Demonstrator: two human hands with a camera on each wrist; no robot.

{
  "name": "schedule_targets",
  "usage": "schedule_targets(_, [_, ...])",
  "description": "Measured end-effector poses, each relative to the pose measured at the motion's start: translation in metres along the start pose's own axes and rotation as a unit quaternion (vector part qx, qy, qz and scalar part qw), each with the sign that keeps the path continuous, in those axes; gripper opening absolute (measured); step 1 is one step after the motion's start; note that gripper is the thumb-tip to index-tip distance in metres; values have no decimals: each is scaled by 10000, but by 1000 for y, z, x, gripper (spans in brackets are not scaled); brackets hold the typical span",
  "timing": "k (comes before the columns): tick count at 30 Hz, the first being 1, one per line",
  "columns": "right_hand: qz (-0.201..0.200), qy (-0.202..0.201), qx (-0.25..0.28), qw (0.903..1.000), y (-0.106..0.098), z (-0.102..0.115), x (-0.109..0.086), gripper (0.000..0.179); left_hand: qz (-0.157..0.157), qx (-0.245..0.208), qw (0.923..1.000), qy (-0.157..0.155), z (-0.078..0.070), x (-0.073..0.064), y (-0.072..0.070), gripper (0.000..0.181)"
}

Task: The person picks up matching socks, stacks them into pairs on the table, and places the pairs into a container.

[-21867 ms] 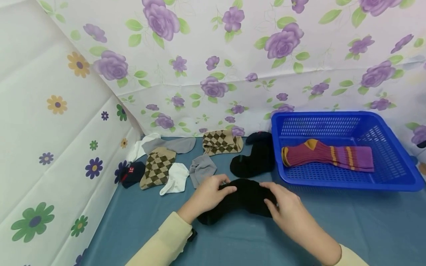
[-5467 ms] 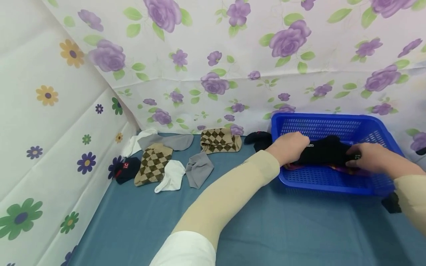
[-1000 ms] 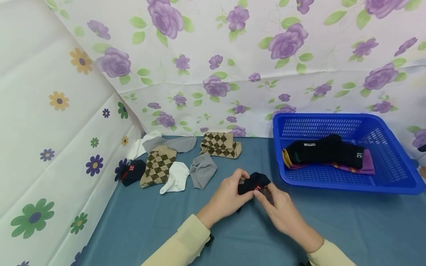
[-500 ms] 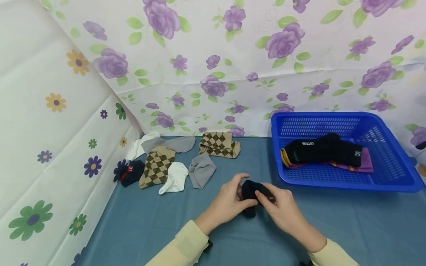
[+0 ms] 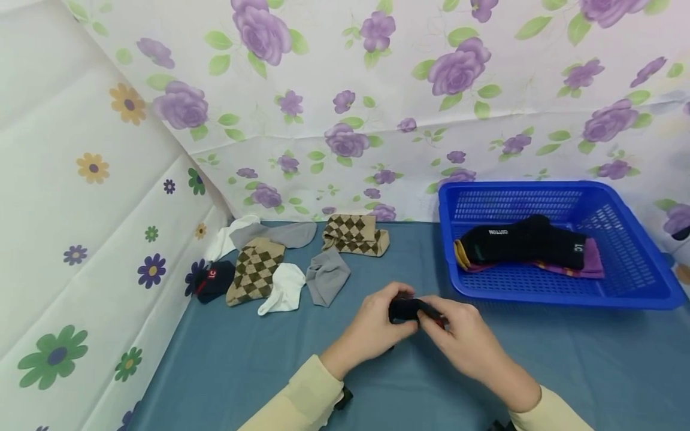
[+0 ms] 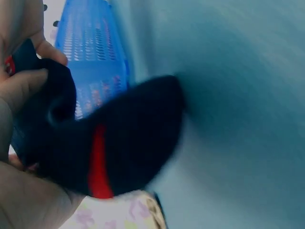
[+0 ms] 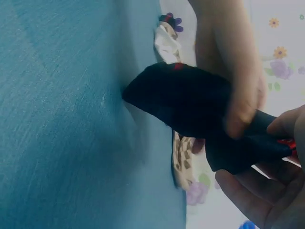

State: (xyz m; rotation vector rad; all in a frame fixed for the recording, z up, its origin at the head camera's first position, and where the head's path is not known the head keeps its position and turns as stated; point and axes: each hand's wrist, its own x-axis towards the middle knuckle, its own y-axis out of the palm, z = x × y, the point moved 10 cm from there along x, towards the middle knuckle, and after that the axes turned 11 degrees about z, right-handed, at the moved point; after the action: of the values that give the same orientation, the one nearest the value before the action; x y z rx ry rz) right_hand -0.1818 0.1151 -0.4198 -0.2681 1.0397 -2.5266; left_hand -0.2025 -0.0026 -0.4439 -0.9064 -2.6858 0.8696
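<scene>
Both hands hold a dark navy ankle sock above the table's middle front. My left hand grips its left part, fingers and thumb curled around it. The thumb and fingers of my right hand pinch the cuff, where a bit of red shows. In the left wrist view the toe of the sock hangs out with a red stripe across it. The right wrist view shows the sock bent between both hands, the left hand blurred. A similar navy sock with a red mark lies at far left.
A blue basket at right holds black socks on top of maroon-purple ones. On the blue cloth lie argyle socks, another argyle sock, grey socks and white socks. Floral sheets stand behind and at left.
Black socks went from the hands into the basket, onto the maroon ones. The navy sock has left its place beside the basket and is in both hands, turned and bent over the last second.
</scene>
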Motion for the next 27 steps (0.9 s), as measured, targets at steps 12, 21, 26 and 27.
schedule_targets(12, [-418, -167, -351, 9984, -22, 5, -7, 18, 307, -31, 9993, 188, -8, 3, 1, 7])
schedule_targets(21, [-668, -277, 26, 9974, -30, 9, -10, 23, 506, 186, 9981, 287, -7, 1, 2, 9])
schedule_targets(26, [-906, -364, 10, 9952, -36, 13, -13, 29, 289, 46, 9992, 271, -4, -3, -7, 14])
schedule_targets(27, [-930, -366, -6, 9950, -36, 13, -13, 29, 237, 25, 9994, 248, -2, -4, -10, 16])
